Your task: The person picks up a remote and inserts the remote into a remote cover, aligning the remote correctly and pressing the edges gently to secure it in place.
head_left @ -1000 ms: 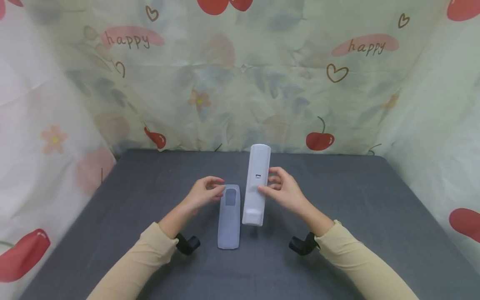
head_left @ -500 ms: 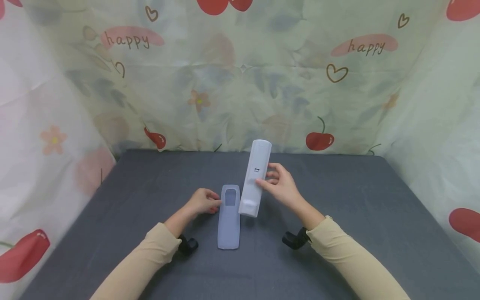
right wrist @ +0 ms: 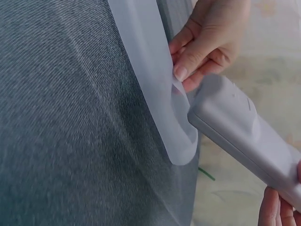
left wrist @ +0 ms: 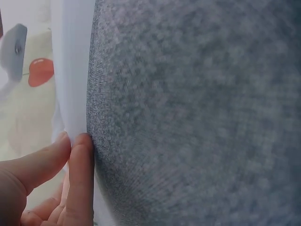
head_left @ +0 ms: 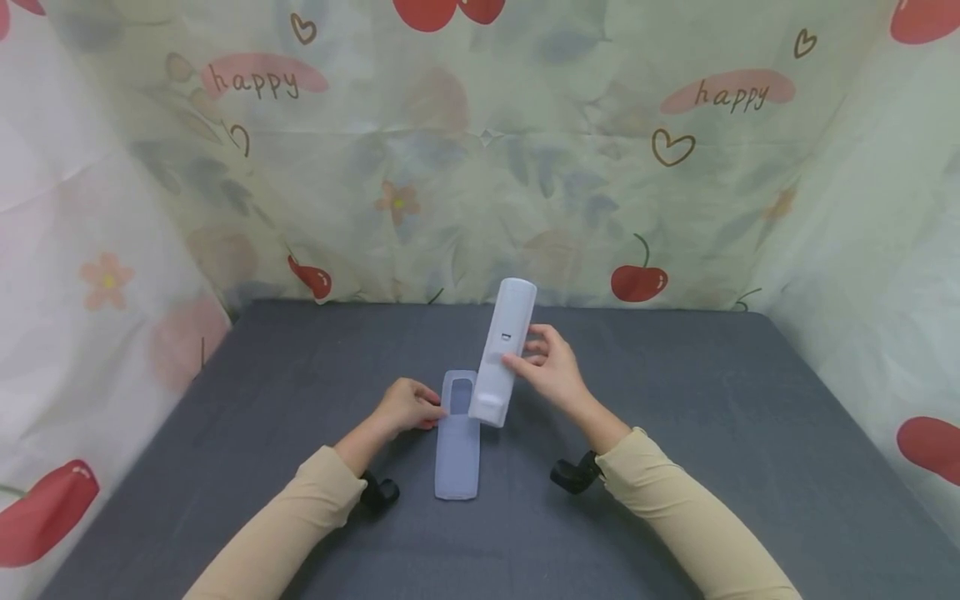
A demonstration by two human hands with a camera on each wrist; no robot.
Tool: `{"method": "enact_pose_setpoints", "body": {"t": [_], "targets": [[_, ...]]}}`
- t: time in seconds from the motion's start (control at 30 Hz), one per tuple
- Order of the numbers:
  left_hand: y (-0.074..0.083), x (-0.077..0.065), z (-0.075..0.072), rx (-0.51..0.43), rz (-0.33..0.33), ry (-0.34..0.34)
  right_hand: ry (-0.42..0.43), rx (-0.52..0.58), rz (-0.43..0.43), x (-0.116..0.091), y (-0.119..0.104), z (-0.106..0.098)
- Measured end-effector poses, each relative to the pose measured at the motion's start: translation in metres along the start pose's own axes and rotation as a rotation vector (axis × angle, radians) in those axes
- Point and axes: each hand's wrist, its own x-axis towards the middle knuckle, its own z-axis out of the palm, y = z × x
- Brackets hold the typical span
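Observation:
A translucent remote control cover (head_left: 457,462) lies lengthwise on the dark table, its opening toward the far end. My left hand (head_left: 405,406) pinches the cover's left edge beside that opening; in the right wrist view, thumb and fingers of the left hand (right wrist: 209,44) hold the rim. My right hand (head_left: 553,367) grips a white remote control (head_left: 493,371) by its right side, thumb on the face turned up. The remote is tilted, far end raised, its lower end overlapping the cover's right edge in the head view. The right wrist view shows the remote (right wrist: 235,113) close beside the opening.
The dark cloth-covered table (head_left: 645,375) extends around both hands. A patterned curtain (head_left: 487,192) with cherries and hearts encloses the back and sides. Black wrist mounts (head_left: 576,473) hang below the sleeves, low over the table.
My right hand has brought the remote left and up the table, tilting it toward the cover. My left hand has come down from above the cover's far end to pinch its left edge.

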Motion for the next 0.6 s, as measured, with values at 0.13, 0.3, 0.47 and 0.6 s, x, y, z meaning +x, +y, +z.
{"method": "enact_pose_setpoints", "body": {"t": [0.13, 0.3, 0.47, 0.6], "targets": [[0.000, -0.001, -0.001, -0.011, 0.008, -0.004, 0.071, 0.021, -0.007, 0.004, 0.002, 0.008], [0.000, -0.001, -0.001, -0.024, 0.005, -0.014, 0.172, 0.038, -0.006, 0.006, 0.004, 0.019], [-0.001, 0.000, -0.001, -0.030, -0.014, -0.015, 0.238, 0.026, -0.022, 0.009, 0.009, 0.028], [-0.001, 0.000, -0.001, -0.028, -0.016, -0.012, 0.261, 0.010, -0.018, 0.010, 0.010, 0.032]]}}
